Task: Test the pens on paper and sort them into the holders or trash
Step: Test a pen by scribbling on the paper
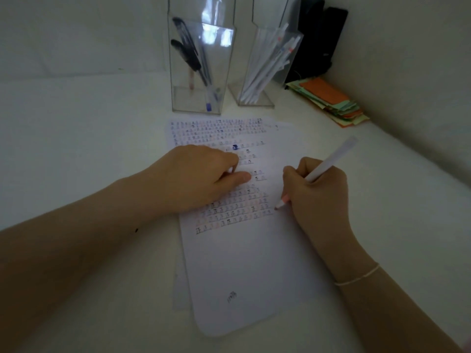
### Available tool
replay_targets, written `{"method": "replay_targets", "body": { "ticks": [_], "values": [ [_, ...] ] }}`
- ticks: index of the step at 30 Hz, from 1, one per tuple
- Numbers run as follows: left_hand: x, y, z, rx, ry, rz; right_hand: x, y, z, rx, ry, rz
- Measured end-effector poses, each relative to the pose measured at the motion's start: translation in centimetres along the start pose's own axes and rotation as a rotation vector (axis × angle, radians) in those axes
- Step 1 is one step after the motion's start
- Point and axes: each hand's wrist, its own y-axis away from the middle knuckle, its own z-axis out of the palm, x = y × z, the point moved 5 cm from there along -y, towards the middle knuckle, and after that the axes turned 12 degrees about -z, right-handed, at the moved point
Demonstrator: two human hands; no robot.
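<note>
A white sheet of paper [244, 263] lies on the table, its upper half covered with rows of small pen marks. My right hand [318, 197] grips a white pen [331, 161] with a pink grip, its tip touching the paper at the right end of a marked row. My left hand [201, 174] rests on the paper with fingers curled, and something small and white shows between the fingers; it is too hidden to identify. Behind the paper stand two clear holders: the left holder [198, 98] has dark pens, the right holder [257, 98] has several white pens.
A stack of orange and green sticky notes [328, 100] lies at the back right by the wall. A black object [321, 39] stands in the corner behind the right holder. The white table [89, 123] meets the walls at the back and right.
</note>
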Motion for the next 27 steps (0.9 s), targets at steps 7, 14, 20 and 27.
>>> {"method": "replay_targets", "body": {
  "ticks": [7,14,20,27],
  "values": [
    [-0.12,-0.07,0.09,-0.008,-0.008,-0.009,0.22,-0.07,0.06,-0.012,-0.037,0.036],
    [-0.06,0.05,-0.07,-0.008,0.005,-0.008,0.19,-0.01,0.02,0.008,-0.063,0.038],
    [0.04,0.09,-0.08,-0.007,0.024,-0.003,0.31,0.1,0.07,-0.017,-0.074,0.064],
    [-0.17,0.08,-0.19,-0.066,0.153,-0.04,-0.2,0.08,0.01,0.023,-0.014,-0.01]
  ]
}}
